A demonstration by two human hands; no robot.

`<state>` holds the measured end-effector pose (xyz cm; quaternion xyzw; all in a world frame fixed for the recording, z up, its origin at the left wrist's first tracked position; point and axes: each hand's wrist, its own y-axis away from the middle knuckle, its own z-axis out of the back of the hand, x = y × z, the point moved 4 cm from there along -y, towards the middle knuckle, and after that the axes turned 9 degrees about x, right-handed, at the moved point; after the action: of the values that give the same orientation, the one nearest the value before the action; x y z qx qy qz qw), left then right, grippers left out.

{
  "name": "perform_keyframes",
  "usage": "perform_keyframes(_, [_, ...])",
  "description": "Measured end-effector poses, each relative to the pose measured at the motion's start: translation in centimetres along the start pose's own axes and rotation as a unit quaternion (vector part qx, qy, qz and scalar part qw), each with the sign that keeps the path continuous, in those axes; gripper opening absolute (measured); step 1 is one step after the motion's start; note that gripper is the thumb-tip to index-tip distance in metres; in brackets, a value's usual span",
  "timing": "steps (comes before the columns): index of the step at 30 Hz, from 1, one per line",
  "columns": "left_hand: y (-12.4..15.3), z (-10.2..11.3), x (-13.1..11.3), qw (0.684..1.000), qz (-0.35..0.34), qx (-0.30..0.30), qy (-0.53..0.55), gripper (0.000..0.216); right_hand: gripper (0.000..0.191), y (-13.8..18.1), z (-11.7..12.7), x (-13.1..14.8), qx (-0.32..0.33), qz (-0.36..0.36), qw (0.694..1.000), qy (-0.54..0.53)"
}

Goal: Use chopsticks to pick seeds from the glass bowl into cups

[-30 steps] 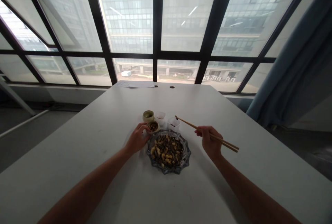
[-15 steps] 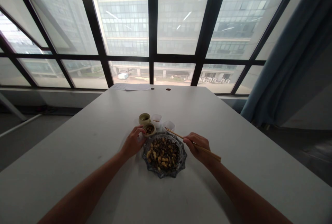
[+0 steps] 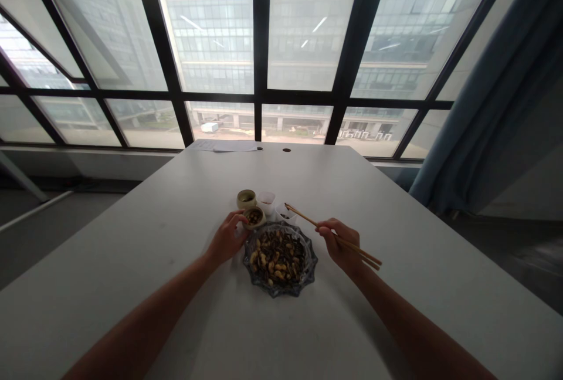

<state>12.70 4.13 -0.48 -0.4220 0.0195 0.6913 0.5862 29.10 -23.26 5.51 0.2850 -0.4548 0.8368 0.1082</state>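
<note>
My right hand point(image 3: 341, 243) is closed around a pair of wooden chopsticks point(image 3: 303, 216). Their tips are over a small white cup point(image 3: 287, 214) with a few dark bits in it; whether they pinch anything is too small to tell. My left hand point(image 3: 227, 237) grips the rim of a small greenish cup point(image 3: 254, 217) holding brown pieces. In front of the cups sits a scalloped glass bowl point(image 3: 280, 292), filled with peanuts in the shell and dark, seed-like pieces point(image 3: 281, 254). Behind the held cup stand another greenish cup point(image 3: 246, 199) and a second white cup point(image 3: 266, 202).
All of this stands on a white table point(image 3: 176, 298). Papers point(image 3: 224, 145) lie at its far edge, beside two round holes. Large windows point(image 3: 303, 22) rise behind the table, and a blue curtain point(image 3: 479, 92) hangs at the right.
My right hand has lifted slightly and shifted right, raising the chopstick tips out of the right white cup to just above it. My left hand stays on the greenish cup.
</note>
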Motion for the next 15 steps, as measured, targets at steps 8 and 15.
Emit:
perform_keyframes(8, [0.0, 0.1, -0.2, 1.000, -0.001, -0.004, 0.006, 0.015, 0.044, 0.1, 0.2, -0.9, -0.061, -0.108, 0.989, -0.081])
perform_keyframes(15, [0.0, 0.1, -0.3, 1.000, 0.007, -0.003, 0.015, 0.020, 0.061, -0.3, -1.3, 0.6, 0.066, -0.176, 0.961, -0.202])
